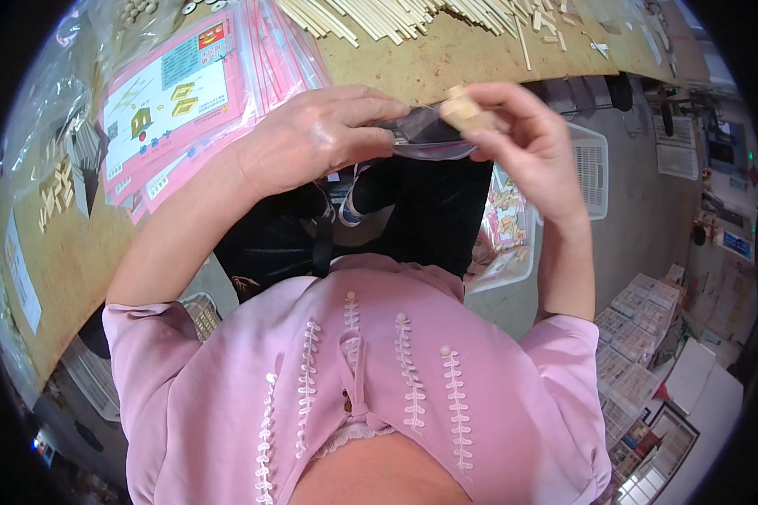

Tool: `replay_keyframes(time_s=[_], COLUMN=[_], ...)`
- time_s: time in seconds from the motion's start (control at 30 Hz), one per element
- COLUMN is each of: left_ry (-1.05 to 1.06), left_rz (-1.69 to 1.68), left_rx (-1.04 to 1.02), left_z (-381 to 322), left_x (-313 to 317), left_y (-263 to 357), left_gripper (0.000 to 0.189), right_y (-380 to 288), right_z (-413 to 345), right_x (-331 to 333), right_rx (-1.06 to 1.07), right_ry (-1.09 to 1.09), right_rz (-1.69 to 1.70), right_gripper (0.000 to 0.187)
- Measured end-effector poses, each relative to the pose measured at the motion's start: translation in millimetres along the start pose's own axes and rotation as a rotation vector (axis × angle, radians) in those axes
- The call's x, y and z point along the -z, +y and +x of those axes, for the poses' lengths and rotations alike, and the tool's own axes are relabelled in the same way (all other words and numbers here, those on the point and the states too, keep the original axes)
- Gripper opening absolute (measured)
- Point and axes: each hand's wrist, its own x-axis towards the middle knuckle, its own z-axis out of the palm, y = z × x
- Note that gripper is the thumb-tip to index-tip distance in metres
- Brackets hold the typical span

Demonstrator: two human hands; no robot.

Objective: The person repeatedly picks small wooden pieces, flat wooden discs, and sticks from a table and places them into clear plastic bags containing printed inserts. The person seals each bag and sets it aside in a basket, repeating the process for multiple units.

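Observation:
Near the table's front edge, my left hand (328, 136) grips the rim of a clear plastic bag (426, 136), whose mouth is spread towards the right. My right hand (524, 136) pinches small wooden blocks (464, 113) at the right end of that bag's mouth; this hand is slightly blurred. What lies inside the bag is hard to make out. Left of my left hand lies a fanned stack of pink printed cards in clear zip bags (170, 101). Beyond both hands, thin wooden sticks (379, 19) are spread on the table (379, 66).
More small wooden blocks (546, 25) lie at the far right of the table, others (57, 192) at the left beside grey flat pieces (87, 164). Wooden balls (140, 9) sit at the far left. A white crate (530, 252) with filled bags stands below right, another crate (590, 170) behind it.

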Motion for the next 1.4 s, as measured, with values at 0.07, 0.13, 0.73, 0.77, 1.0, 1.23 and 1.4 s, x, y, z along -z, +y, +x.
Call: replay_keyframes(time_s=[0.07,0.13,0.73,0.77,1.0,1.23,1.4], left_ry=[0.007,0.023,0.183,0.166,0.253,0.304,0.398], left_rz=[-0.010,-0.021,-0.189,-0.219,-0.346,0.007,-0.013], left_rx=[0.033,0.023,0.232,0.295,0.565,0.390,0.373], left_z=[-0.2,0.2,5.0,5.2,-10.7,24.7,40.7], left_x=[-0.9,-2.0,18.2,23.8,25.6,15.1,-6.8], left_y=[3.4,3.7,8.5,15.5,47.5,81.7,84.5], left_gripper=[0.022,0.022,0.014,0.014,0.022,0.025,0.010], right_y=[6.8,17.6,35.7,31.0,34.7,-4.0,-9.4], right_z=[3.5,4.8,-39.9,-42.5,-45.8,-45.4,-45.5], right_x=[-7.8,-15.2,6.6,3.0,-3.5,-48.8,-59.3], right_rx=[0.062,0.164,0.108,0.077,0.008,0.084,0.281], right_ry=[-0.089,-0.046,0.236,0.274,0.269,0.347,0.390], right_rz=[-0.393,-0.586,-0.156,-0.012,0.289,0.065,-0.376], right_gripper=[0.035,0.031,0.010,0.012,0.017,0.012,0.008])
